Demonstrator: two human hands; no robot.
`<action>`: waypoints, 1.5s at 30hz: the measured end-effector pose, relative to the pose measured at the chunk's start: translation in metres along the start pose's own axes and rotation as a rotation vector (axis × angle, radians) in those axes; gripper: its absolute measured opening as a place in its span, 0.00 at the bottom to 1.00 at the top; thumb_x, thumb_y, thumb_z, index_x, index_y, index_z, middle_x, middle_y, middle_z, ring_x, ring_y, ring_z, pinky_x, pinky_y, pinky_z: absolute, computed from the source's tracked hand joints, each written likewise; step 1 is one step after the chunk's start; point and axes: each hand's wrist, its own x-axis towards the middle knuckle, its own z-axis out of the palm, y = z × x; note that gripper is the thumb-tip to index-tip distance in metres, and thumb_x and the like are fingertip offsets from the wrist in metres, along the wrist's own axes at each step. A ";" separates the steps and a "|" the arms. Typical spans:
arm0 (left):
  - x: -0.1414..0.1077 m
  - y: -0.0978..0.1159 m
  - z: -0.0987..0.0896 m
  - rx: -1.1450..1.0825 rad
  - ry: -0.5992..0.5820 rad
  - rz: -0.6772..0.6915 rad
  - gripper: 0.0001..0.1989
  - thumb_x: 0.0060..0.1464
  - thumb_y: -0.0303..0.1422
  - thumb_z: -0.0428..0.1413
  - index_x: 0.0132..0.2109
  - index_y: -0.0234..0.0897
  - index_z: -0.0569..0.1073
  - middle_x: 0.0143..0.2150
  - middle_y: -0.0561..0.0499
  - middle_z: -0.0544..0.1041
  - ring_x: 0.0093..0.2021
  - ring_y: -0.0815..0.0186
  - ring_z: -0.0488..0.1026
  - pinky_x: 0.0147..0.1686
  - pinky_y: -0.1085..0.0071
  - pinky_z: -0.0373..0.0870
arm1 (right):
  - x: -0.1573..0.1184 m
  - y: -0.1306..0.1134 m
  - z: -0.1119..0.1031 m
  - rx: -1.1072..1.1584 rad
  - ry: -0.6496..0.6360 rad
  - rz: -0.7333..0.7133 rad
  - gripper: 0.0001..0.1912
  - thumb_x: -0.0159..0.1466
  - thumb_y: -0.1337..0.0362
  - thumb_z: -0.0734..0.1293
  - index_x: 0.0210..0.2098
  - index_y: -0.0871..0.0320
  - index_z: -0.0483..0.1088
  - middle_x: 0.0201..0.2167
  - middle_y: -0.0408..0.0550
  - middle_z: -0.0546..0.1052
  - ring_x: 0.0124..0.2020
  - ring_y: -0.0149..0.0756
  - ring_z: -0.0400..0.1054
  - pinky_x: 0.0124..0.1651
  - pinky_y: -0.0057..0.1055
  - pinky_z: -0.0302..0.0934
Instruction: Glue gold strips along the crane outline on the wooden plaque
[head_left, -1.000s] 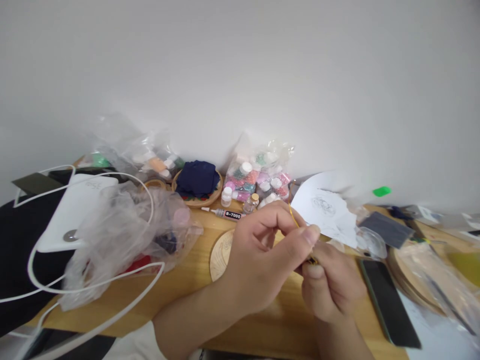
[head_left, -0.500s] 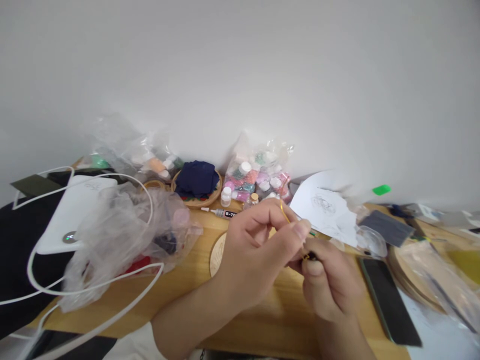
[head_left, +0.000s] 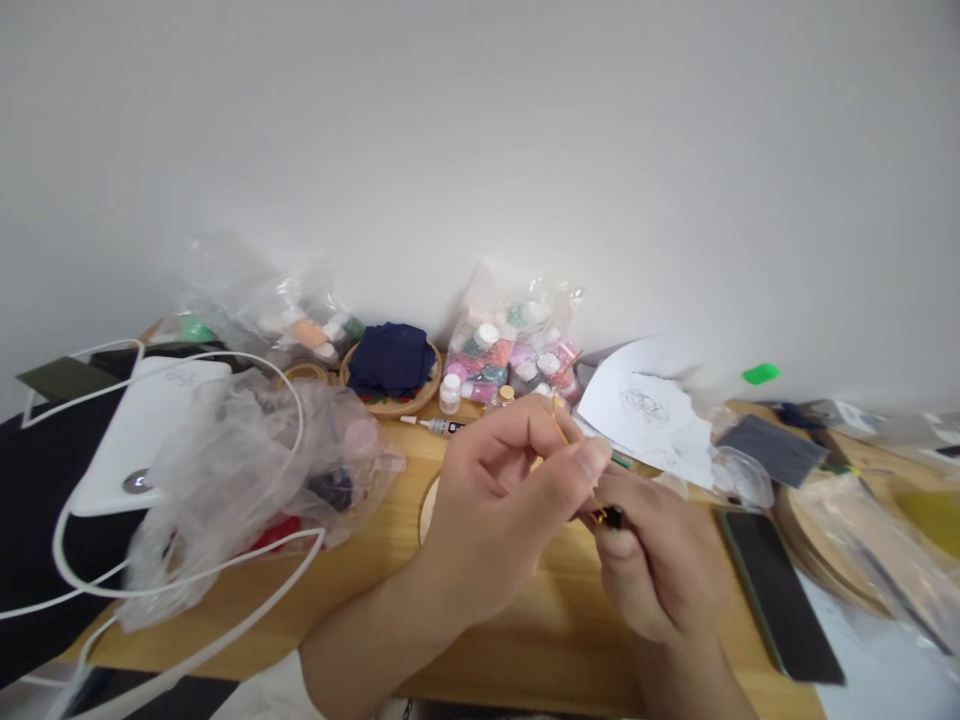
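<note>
My left hand (head_left: 502, 510) is closed, thumb and forefinger pinching a thin golden-yellow wire or cord (head_left: 557, 418) whose end sticks up above the fingers. Close against it, my right hand (head_left: 664, 565) is also closed, with a small black piece (head_left: 613, 516) between thumb and forefinger. A yellow loop shows beside the black piece. What exactly the black piece is, I cannot make out. Behind my left hand, a round wooden disc (head_left: 427, 510) lies partly hidden on the wooden table (head_left: 555, 640).
At the back stand bags of small bottles (head_left: 517, 350), a dark blue cloth (head_left: 391, 360) and a glue tube (head_left: 436, 426). A plastic bag (head_left: 225, 480), white device (head_left: 142, 440) and cables lie left. Rightward are a drawing (head_left: 649, 415), a phone (head_left: 781, 600) and wooden discs (head_left: 810, 560).
Both hands have shifted slightly left and stay close together. The pinches on the yellow wire or cord and the black piece look the same.
</note>
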 end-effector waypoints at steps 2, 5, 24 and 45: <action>0.000 -0.001 0.000 0.034 0.016 0.037 0.15 0.54 0.28 0.56 0.21 0.36 0.62 0.24 0.56 0.66 0.25 0.74 0.62 0.27 0.75 0.64 | -0.002 -0.001 -0.001 0.067 0.006 0.045 0.10 0.70 0.62 0.54 0.43 0.55 0.66 0.28 0.44 0.73 0.27 0.31 0.68 0.29 0.28 0.62; 0.001 -0.002 0.001 0.087 0.087 0.153 0.15 0.55 0.30 0.57 0.22 0.36 0.64 0.24 0.55 0.66 0.27 0.73 0.64 0.30 0.74 0.66 | -0.006 -0.005 0.001 0.229 -0.002 0.174 0.09 0.70 0.62 0.55 0.44 0.53 0.65 0.26 0.42 0.70 0.24 0.30 0.64 0.26 0.26 0.60; -0.005 -0.012 0.011 -0.014 0.173 0.039 0.15 0.54 0.35 0.59 0.25 0.36 0.64 0.28 0.56 0.68 0.20 0.79 0.60 0.15 0.83 0.59 | -0.006 -0.008 0.021 0.261 0.114 0.235 0.09 0.70 0.63 0.54 0.42 0.55 0.65 0.26 0.43 0.71 0.26 0.30 0.66 0.26 0.26 0.59; -0.009 -0.019 0.008 0.282 0.244 0.239 0.12 0.55 0.31 0.58 0.25 0.38 0.68 0.29 0.52 0.71 0.33 0.66 0.71 0.26 0.70 0.66 | -0.001 -0.012 0.020 0.316 0.192 0.249 0.12 0.70 0.66 0.54 0.34 0.55 0.65 0.22 0.41 0.67 0.21 0.28 0.60 0.23 0.26 0.54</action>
